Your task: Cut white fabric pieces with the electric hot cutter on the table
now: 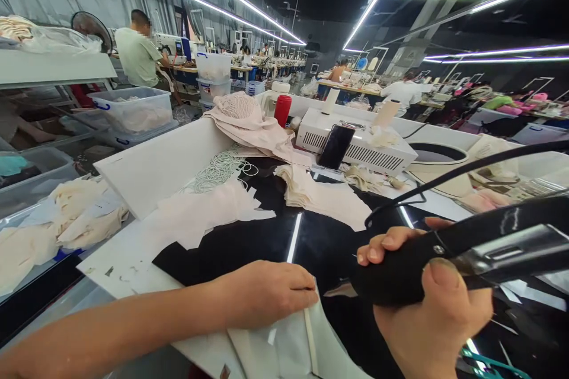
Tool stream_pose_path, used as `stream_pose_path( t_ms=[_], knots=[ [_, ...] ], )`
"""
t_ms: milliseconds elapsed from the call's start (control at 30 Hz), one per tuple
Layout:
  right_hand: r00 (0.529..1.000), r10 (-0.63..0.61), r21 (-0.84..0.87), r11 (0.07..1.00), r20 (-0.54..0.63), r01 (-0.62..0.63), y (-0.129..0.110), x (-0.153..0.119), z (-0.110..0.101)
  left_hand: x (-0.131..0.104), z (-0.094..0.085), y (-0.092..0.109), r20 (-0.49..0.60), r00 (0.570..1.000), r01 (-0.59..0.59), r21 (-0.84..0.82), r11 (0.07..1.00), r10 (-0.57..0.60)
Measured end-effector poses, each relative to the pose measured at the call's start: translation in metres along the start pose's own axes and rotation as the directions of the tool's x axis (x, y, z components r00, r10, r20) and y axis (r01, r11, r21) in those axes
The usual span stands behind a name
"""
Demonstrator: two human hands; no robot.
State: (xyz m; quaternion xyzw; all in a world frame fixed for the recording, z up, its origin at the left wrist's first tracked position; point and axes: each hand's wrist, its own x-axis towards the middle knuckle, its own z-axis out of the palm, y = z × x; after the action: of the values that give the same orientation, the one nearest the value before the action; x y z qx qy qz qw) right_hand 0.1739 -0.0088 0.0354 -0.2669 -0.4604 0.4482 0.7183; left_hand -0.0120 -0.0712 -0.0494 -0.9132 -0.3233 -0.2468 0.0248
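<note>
Pale off-white fabric piece (293,348) with narrow cream strip (310,340) along it, bottom centre of frame, lying at the near edge of the white table (128,272). Left hand (269,293): fingers closed in a pinch on the fabric's top end. Right hand (438,323), lower right: fingers wrapped round a bulky black handheld tool with a silver metal lever (498,225), thumb on the near side; tool tip not clear.

Glossy black sheet (213,260) under both hands. Beyond it, mid-frame: stack of cream cut fabric pieces (324,196), loose white fabric pieces to its left (200,216), tangled mint-green cord (222,170). Further back: black smartphone propped upright (336,147), white vented metal box behind it (355,141), red cylindrical container (283,110), pinkish-beige fabric heap (249,124). Upper left: clear plastic bin (133,111), then person in pale green shirt (136,56) at a machine.
</note>
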Motion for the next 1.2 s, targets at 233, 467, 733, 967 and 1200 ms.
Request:
stream_pose_path(
  t_ms=[233, 467, 733, 967, 1200],
  knots=[
    [0.999, -0.023, 0.017, 1.000, 0.026, 0.023, 0.006, -0.004, 0.002, 0.002, -0.003, 0.002, -0.013, 1.000, 0.002, 0.004, 1.000, -0.002],
    [0.997, -0.048, 0.031, 0.998, 0.059, 0.047, 0.011, -0.007, 0.002, 0.000, -0.002, 0.001, 0.014, 1.000, 0.021, -0.015, 1.000, -0.021],
    [0.998, -0.047, 0.017, 0.999, 0.035, 0.047, 0.002, -0.010, 0.000, -0.005, -0.001, 0.000, 0.032, 0.999, 0.021, 0.005, 1.000, -0.021],
    [0.997, -0.043, 0.039, 0.998, 0.064, 0.041, -0.001, -0.019, -0.002, -0.004, -0.006, 0.001, 0.066, 0.997, 0.040, 0.021, 0.999, -0.042],
    [0.996, -0.059, 0.028, 0.998, 0.065, 0.057, -0.003, -0.019, -0.005, -0.006, -0.005, -0.003, 0.060, 0.998, 0.015, 0.030, 0.999, -0.017]
  ],
)
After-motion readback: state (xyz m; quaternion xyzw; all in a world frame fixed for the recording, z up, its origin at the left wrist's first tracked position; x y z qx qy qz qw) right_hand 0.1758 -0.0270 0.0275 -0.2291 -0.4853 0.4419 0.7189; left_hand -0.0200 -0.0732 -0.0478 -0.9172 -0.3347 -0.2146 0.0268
